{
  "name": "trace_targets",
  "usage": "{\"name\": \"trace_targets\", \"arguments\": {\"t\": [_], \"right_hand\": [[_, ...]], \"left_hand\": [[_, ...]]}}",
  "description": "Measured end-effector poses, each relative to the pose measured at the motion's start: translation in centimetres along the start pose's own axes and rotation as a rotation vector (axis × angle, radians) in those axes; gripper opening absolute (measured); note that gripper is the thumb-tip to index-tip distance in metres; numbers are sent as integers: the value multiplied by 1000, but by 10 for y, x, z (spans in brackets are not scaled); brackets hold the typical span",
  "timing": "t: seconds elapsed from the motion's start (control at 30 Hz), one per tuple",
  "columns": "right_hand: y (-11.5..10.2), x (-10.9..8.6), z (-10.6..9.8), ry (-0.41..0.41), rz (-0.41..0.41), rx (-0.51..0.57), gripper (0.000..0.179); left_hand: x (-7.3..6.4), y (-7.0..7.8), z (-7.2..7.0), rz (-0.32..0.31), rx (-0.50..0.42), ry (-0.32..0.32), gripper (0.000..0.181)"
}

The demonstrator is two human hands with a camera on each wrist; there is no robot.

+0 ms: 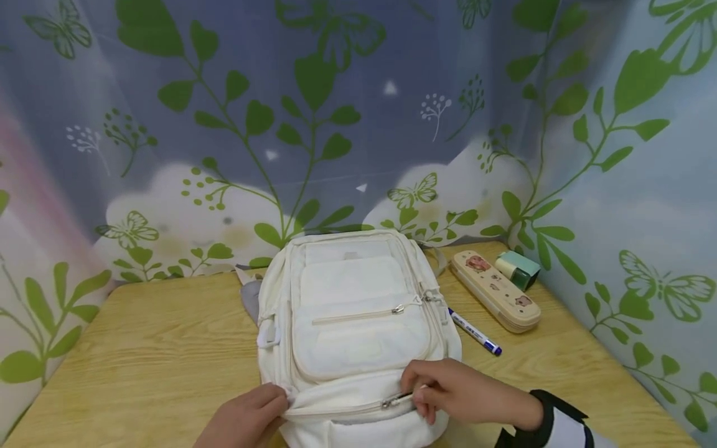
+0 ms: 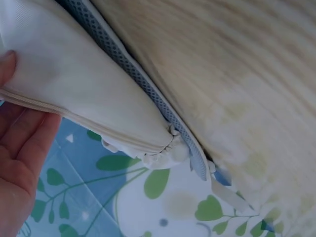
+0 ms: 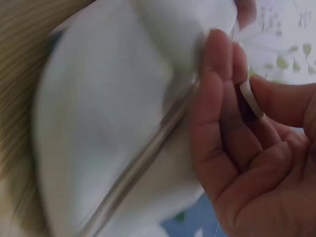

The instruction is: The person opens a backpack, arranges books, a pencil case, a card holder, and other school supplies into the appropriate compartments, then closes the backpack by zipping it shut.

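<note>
A white backpack (image 1: 358,280) lies on the wooden table with its front facing up. At the near end, my left hand (image 1: 246,415) pinches the fabric by the left end of the lower front zipper (image 1: 336,410). In the left wrist view, the thumb is on one side of the zipper edge and the fingers (image 2: 37,138) are on the other. My right hand (image 1: 462,389) is at the zipper's right part, near the metal slider (image 1: 386,403). Its thumb and curled fingers pinch a pale zipper pull (image 3: 252,98) in the right wrist view.
Right of the backpack lie a blue-capped marker (image 1: 475,331), a cream pencil case (image 1: 495,291) with printed pictures, and a small green box (image 1: 521,269). Leaf-patterned curtains (image 1: 336,124) border the table's (image 1: 179,336) back and right side.
</note>
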State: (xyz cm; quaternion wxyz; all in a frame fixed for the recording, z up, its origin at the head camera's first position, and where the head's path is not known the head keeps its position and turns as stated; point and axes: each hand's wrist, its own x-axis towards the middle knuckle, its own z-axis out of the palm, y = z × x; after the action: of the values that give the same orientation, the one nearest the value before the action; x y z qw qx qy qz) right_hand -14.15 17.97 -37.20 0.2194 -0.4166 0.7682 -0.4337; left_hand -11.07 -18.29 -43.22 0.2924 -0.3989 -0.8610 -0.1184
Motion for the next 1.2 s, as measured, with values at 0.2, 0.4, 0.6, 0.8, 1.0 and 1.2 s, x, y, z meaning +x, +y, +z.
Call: {"name": "trace_targets", "arguments": {"t": [0.2,0.4,0.6,0.8,1.0,1.2], "right_hand": [[16,-30,-21,53,18,-107,23],[32,-60,-54,147,171,-226,19],[51,-80,-65,180,268,-376,9],[61,-79,-52,110,261,-399,10],[60,-66,-50,141,269,-520,9],[55,-54,-54,270,272,-963,9]], "left_hand": [[-2,2,-4,-55,-29,-45,10],[4,-1,0,-63,-54,-37,7],[19,4,-10,-175,-128,-21,28],[50,35,-12,-197,-198,-32,31],[73,57,5,-106,-146,-256,36],[68,62,14,-12,-29,-210,10]]}}
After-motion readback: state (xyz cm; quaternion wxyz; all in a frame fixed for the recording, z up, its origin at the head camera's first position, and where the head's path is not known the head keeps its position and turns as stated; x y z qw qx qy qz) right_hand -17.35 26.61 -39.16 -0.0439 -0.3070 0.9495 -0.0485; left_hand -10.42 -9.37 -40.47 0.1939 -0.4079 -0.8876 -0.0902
